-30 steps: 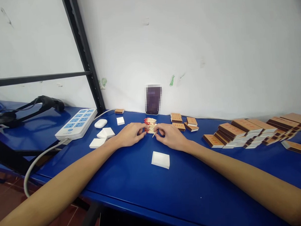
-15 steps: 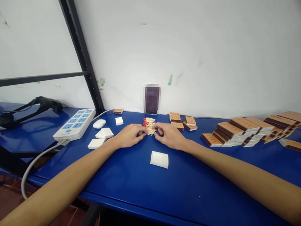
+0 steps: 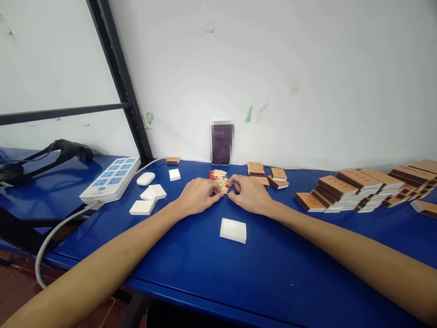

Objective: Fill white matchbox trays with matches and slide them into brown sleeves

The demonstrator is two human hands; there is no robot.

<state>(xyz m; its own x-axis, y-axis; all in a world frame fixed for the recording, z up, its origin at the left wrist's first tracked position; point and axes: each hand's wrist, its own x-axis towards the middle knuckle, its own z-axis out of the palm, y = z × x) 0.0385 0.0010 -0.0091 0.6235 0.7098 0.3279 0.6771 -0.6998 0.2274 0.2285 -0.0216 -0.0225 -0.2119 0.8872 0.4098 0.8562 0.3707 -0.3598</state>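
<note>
A pile of red-tipped matches (image 3: 219,175) lies on the blue table between my two hands, with the red heads mostly to the left. My left hand (image 3: 201,195) is closed at the pile's near left side, thumb and forefinger pinched at some matches there. On the other side, my right hand (image 3: 251,194) is curled with thumb and forefinger apart, its fingertips close to the plain ends of the sticks. The lower part of the pile is partly hidden by my left fingers. Nearer to me lies a white matchbox tray (image 3: 233,230).
Several white trays (image 3: 142,208) and a white rounded case (image 3: 146,178) are at left beside a power strip (image 3: 111,179). Matchboxes (image 3: 256,168) sit behind my right hand, with large stacks (image 3: 337,186) farther right. A phone (image 3: 221,144) leans on the wall.
My left hand has moved slightly right, over the near edge of the pile. My right thumb and forefinger have drawn back from the loose sticks, which now lie more in line with the pile.
</note>
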